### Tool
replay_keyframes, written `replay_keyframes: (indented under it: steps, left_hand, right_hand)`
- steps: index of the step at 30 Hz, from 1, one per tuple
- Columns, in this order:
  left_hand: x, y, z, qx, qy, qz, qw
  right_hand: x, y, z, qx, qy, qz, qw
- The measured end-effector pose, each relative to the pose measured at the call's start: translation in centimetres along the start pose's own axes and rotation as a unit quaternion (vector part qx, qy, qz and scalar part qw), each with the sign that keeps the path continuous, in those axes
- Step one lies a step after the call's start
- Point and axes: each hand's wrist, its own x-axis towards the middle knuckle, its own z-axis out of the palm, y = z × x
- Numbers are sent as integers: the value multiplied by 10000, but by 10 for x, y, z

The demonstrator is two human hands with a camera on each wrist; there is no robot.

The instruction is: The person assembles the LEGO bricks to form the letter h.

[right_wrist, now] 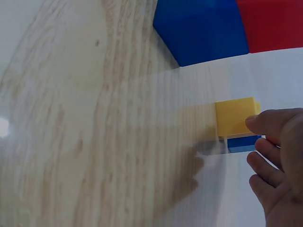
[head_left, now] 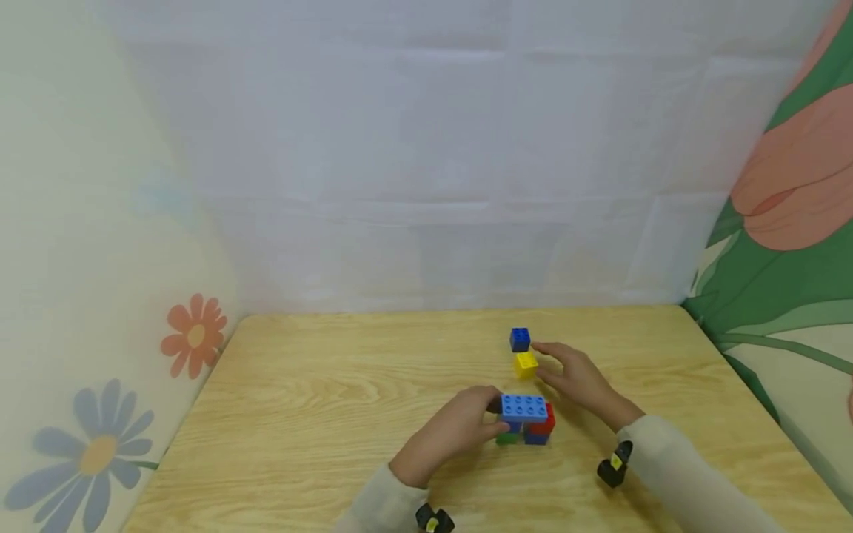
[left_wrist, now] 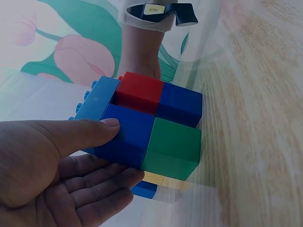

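My left hand [head_left: 456, 423] grips a small structure of toy building bricks at its left side, thumb on a blue brick [left_wrist: 128, 135] in the left wrist view. A long light-blue brick [head_left: 523, 408] spans the top. Under it, one column has that blue brick over a green brick [left_wrist: 173, 147]; the other has a red brick [left_wrist: 139, 92] over another blue one [left_wrist: 180, 104]. Beyond the structure, my right hand [head_left: 578, 379] is beside a yellow brick [head_left: 526, 366], thumb at its side, fingers extended towards a loose dark-blue brick [head_left: 520, 340] just behind it.
All the bricks are on a light wood-grain table [head_left: 320, 414]. A white sheet [head_left: 400, 185] hangs along the back edge, and flower-printed panels [head_left: 786, 178] stand at both sides. Dark bands [head_left: 614, 466] with yellow tags sit on both wrists.
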Motion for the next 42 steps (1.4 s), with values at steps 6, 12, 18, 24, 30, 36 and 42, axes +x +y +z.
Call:
replay_keyframes:
  steps: [6, 12, 18, 24, 30, 36, 42]
  left_hand:
    - [0, 0, 0, 8, 5, 41, 10000]
    - [-1, 1, 0, 4, 23, 42, 10000]
    - [-1, 1, 0, -11, 9, 40, 10000]
    - [-2, 2, -1, 5, 0, 78, 10000]
    - [-2, 2, 0, -8, 13, 111, 9999]
    - [-3, 2, 0, -51, 12, 63, 10000]
    - [-4, 2, -1, -65, 48, 52, 10000]
  right_hand:
    - [0, 1, 5, 37, -24, 152, 9999]
    - [0, -2, 10, -33, 19, 249, 9997]
    - [0, -6, 12, -34, 58, 416, 9991]
    - [-1, -8, 10, -175, 74, 477, 9987]
    - [-4, -7, 9, -264, 174, 436, 9985]
    - [-6, -7, 7, -198, 168, 594, 9979]
    - [-9, -8, 5, -137, 210, 595, 9979]
